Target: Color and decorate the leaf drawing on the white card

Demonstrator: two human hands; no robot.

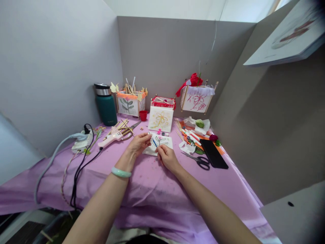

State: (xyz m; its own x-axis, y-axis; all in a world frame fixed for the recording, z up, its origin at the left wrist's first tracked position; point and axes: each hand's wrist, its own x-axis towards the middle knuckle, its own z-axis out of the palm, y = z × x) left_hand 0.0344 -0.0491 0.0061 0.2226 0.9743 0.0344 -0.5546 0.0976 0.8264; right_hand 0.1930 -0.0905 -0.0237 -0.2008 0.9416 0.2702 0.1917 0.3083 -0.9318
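My left hand [140,143], with a pale green bangle on its wrist, has its fingers pinched together above the left part of a white cloth. What it holds, if anything, is too small to name. My right hand [166,156] is closed at the cloth's lower edge, with a small blue stick [154,142] between its fingertips, slanting up to the left. Under both hands lies the white cloth [168,142] with a dark leafy drawing on it. Just behind it, small pink pieces [159,131] lie before a white panel [160,119] with a yellow flower.
Left on the purple tablecloth [142,189] are a pink glue gun [111,138], large scissors [129,130], a power strip and a green bottle [106,108]. At right lie black scissors [200,160], a black phone [214,154] and markers. Decorated boxes and a red cup [143,115] stand behind.
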